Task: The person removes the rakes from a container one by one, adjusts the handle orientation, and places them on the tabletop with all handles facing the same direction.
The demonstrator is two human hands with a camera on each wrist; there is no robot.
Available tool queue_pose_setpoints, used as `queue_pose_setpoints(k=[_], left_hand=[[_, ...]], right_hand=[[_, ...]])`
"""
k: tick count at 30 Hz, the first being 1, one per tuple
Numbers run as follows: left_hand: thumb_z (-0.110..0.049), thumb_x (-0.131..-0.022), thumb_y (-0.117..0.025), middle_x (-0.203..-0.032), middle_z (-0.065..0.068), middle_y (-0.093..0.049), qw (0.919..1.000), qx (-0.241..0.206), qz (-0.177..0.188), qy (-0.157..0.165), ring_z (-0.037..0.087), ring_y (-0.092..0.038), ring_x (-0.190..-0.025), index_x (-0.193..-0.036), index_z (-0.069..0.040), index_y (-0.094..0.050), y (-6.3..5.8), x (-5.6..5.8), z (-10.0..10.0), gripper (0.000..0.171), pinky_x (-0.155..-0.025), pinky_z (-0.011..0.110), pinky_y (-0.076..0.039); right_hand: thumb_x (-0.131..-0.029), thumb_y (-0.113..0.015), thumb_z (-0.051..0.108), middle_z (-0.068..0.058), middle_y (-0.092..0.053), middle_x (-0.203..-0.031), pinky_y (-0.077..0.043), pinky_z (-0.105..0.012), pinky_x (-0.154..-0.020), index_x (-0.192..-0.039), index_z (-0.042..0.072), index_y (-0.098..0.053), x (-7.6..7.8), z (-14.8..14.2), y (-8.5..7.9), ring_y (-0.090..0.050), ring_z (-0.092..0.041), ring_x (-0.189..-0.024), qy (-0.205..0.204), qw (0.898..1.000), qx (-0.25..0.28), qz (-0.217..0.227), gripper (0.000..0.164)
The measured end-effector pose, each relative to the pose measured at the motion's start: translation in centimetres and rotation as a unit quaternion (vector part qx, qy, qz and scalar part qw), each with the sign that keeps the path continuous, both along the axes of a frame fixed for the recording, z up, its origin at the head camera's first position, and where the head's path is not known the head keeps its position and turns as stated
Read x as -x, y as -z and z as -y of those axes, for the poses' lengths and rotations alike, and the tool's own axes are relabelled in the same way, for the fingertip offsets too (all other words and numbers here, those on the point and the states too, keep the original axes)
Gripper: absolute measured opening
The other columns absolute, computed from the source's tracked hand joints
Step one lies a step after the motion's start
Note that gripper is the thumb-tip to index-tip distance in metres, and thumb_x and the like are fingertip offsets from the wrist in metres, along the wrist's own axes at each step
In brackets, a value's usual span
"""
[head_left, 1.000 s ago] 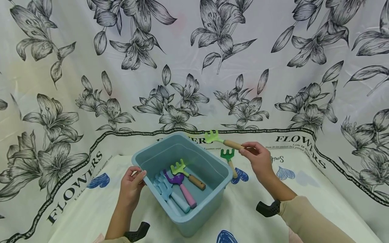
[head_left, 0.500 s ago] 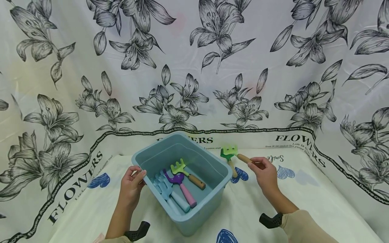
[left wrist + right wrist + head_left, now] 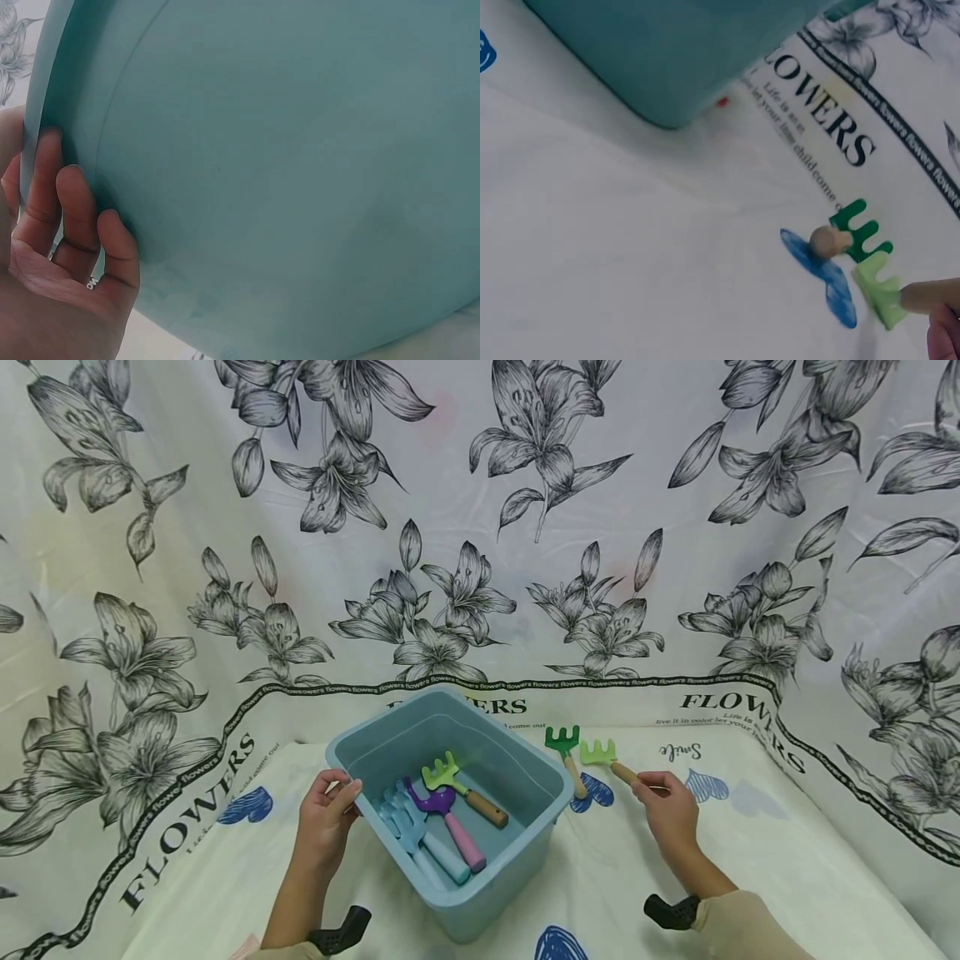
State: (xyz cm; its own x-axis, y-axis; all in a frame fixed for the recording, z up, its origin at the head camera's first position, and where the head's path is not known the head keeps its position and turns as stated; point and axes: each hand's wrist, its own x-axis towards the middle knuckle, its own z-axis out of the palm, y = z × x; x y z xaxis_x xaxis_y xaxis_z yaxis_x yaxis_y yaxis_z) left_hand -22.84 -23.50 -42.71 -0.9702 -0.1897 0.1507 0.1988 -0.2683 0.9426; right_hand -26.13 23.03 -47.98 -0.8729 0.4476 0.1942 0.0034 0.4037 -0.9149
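My left hand grips the left rim of a blue-grey plastic bin, thumb over the edge; in the left wrist view its fingers lie against the bin's outer wall. Between thumb and fingers of my right hand is the wooden handle of a light green toy hand rake, its head low over or on the cloth. Just left of it lies a dark green rake with a wooden handle. Inside the bin are another light green rake, a purple fork with a pink handle and light blue forks.
A white cloth with blue hearts covers the surface under the bin. Behind it hangs a flower-printed curtain whose lettered border runs along the back and sides.
My right hand has brought the light green rake from above the bin's back right rim down and rightward, beside the dark green rake. The left hand and bin stay put.
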Motion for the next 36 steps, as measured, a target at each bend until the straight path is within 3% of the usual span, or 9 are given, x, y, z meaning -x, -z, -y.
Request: queue_pose_setpoints(k=[6, 11, 17, 22, 26, 36], left_hand=[[-0.01, -0.097, -0.061, -0.075, -0.003, -0.061, 0.9999, 0.007, -0.009, 0.0, 0.012, -0.057, -0.068, -0.102, -0.011, -0.051, 0.0, 0.1, 0.0, 0.011, -0.067, 0.024, -0.049], [-0.011, -0.096, -0.061, -0.075, -0.003, -0.062, 0.9999, 0.01, -0.009, 0.0, 0.012, -0.058, -0.069, -0.105, -0.008, -0.049, 0.0, 0.1, 0.0, 0.015, -0.067, 0.024, -0.049], [-0.012, -0.096, -0.063, -0.075, -0.003, -0.062, 0.9999, 0.009, 0.008, -0.011, 0.012, -0.058, -0.07, -0.103, -0.011, -0.051, 0.0, 0.0, 0.2, 0.014, -0.068, 0.024, -0.049], [-0.01, -0.096, -0.061, -0.074, -0.003, -0.063, 0.9998, 0.009, 0.008, -0.015, 0.012, -0.058, -0.07, -0.103, -0.009, -0.05, -0.1, -0.2, 0.3, 0.013, -0.068, 0.024, -0.048], [-0.012, -0.096, -0.062, -0.076, -0.003, -0.063, 0.9998, 0.015, 0.012, -0.011, 0.012, -0.058, -0.071, -0.105, -0.008, -0.049, 0.1, -0.1, 0.3, 0.017, -0.07, 0.024, -0.049], [-0.011, -0.096, -0.062, -0.077, -0.002, -0.064, 0.9998, 0.019, -0.001, 0.007, 0.012, -0.057, -0.069, -0.106, -0.005, -0.048, -0.1, 0.1, 0.3, 0.018, -0.069, 0.025, -0.049]], right_hand=[[-0.089, -0.069, 0.013, -0.013, -0.068, -0.1, -0.046, -0.021, -0.059, -0.105, 0.004, -0.068, 0.5, -0.5, 1.5, -0.06, -0.004, -0.074, 0.023, 1.0, -0.003, 0.002, 0.018], [-0.086, -0.07, 0.008, -0.015, -0.069, -0.096, -0.044, -0.019, -0.061, -0.1, 0.002, -0.069, 1.2, -0.5, 2.1, -0.063, -0.017, -0.08, 0.04, 0.999, -0.022, -0.008, 0.016], [-0.087, -0.068, 0.009, -0.017, -0.066, -0.102, -0.044, -0.031, -0.071, -0.104, 0.003, -0.065, 2.6, -0.2, 2.8, -0.06, -0.029, -0.093, 0.031, 0.999, -0.013, 0.038, 0.019], [-0.087, -0.064, 0.008, -0.019, -0.064, -0.106, -0.042, -0.04, -0.079, -0.107, 0.002, -0.061, 4.0, -0.1, 3.6, -0.057, -0.032, -0.096, 0.02, 0.998, -0.008, 0.059, 0.021], [-0.086, -0.064, 0.005, -0.02, -0.065, -0.103, -0.042, -0.042, -0.078, -0.106, 0.001, -0.061, 4.7, -0.1, 4.0, -0.057, -0.033, -0.094, 0.023, 0.998, -0.023, 0.054, 0.021], [-0.087, -0.064, 0.003, -0.021, -0.063, -0.107, -0.043, -0.044, -0.082, -0.111, 0.0, -0.059, 5.0, 0.2, 3.8, -0.057, -0.034, -0.096, 0.025, 0.998, -0.002, 0.065, 0.025]])
